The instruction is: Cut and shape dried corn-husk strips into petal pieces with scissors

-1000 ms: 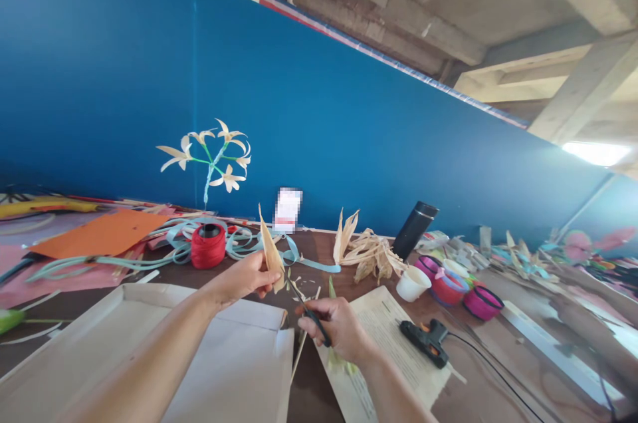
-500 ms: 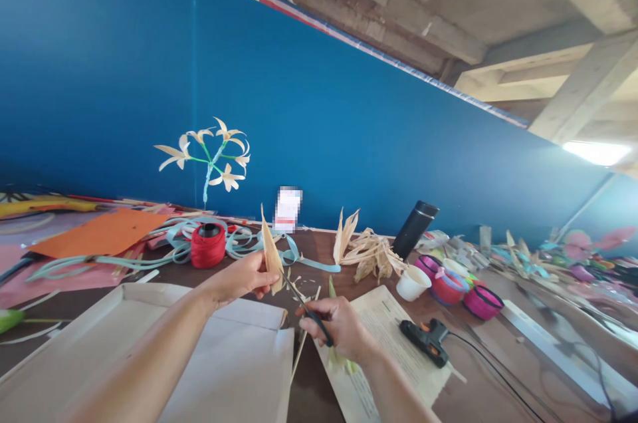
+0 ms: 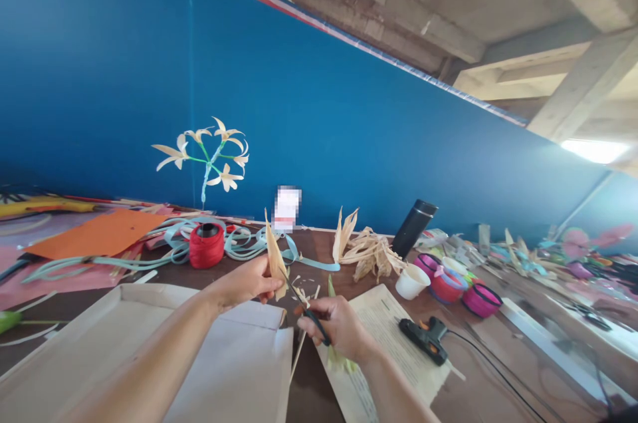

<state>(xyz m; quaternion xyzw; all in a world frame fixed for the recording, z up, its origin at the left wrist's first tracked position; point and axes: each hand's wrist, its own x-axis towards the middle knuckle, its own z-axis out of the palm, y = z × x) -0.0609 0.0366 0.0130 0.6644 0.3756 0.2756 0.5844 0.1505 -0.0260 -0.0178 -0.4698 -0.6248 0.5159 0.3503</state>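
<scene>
My left hand (image 3: 256,282) pinches a dry, straw-coloured corn husk (image 3: 275,253) whose pointed tip stands upward. In my right hand (image 3: 335,326) are scissors (image 3: 315,322) with dark handles, their blades reaching up and left to the husk's lower right edge. Whether the blades are parted there is too small to make out. Small pale husk scraps (image 3: 305,290) lie on the table just behind the scissors. More dried husks (image 3: 371,253) are heaped beyond my right hand.
A shallow white box (image 3: 164,350) fills the near left. Right of my right hand lie a printed sheet (image 3: 383,323) and a black glue gun (image 3: 426,340). Behind are red ribbon (image 3: 206,247), a white cup (image 3: 413,281), a black cylinder (image 3: 413,229) and a husk-flower stem (image 3: 206,173) by the blue wall.
My left hand and the husk have shifted slightly right, with the husk a little lower. The scissors stay at its lower edge, and my right hand has barely moved.
</scene>
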